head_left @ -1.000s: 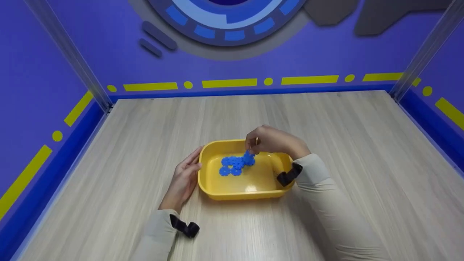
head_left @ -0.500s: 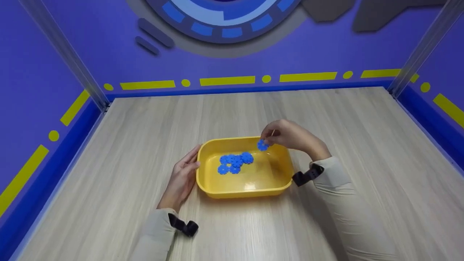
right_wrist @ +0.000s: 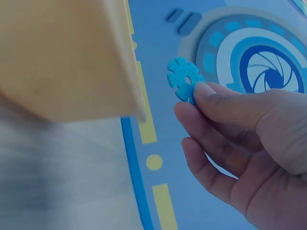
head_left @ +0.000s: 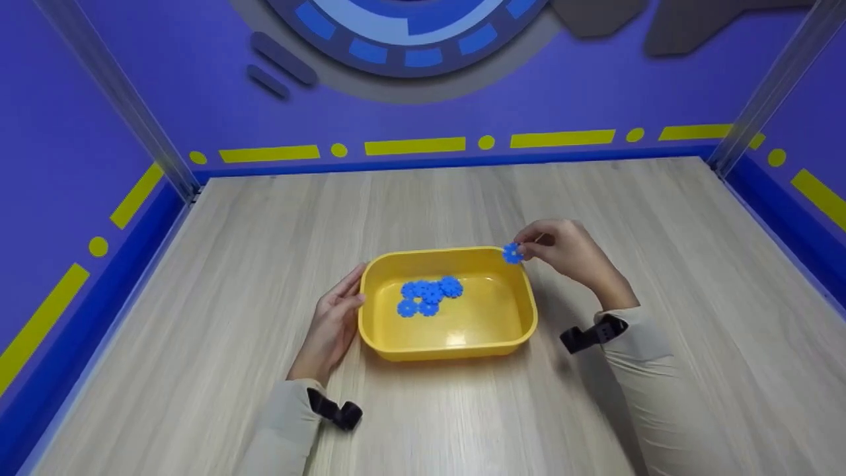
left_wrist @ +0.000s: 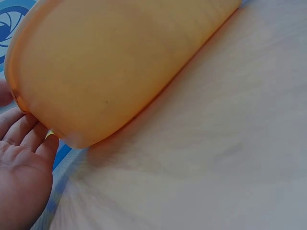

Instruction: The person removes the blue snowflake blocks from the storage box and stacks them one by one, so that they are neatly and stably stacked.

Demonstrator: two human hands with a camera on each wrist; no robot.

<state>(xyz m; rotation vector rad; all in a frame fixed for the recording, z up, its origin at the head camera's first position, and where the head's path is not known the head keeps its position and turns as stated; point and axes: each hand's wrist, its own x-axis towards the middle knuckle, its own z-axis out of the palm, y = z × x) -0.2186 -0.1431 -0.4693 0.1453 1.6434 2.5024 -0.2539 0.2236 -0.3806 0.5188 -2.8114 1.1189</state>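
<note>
A yellow plastic tray (head_left: 449,352) stands on the table, with several blue notched discs (head_left: 429,292) lying together in its left half. At the tray's left end, my left hand (head_left: 336,324) holds the wall, thumb at the rim and fingers along the outside. My right hand (head_left: 572,254) pinches one blue notched disc (head_left: 511,253) between thumb and forefinger, by the tray's far right corner. In the right wrist view, this disc (right_wrist: 180,74) shows a centre hole and slots round its edge, and my other fingers curl loosely beneath.
The pale wood table (head_left: 264,264) is walled by purple-blue panels (head_left: 423,119) with yellow markings at the back and sides. Black wrist cameras (head_left: 595,334) are strapped over both sleeves.
My right hand has lifted one blue disc out of the pile and carried it right, to the tray's far right corner. The left hand stays at the tray's left end.
</note>
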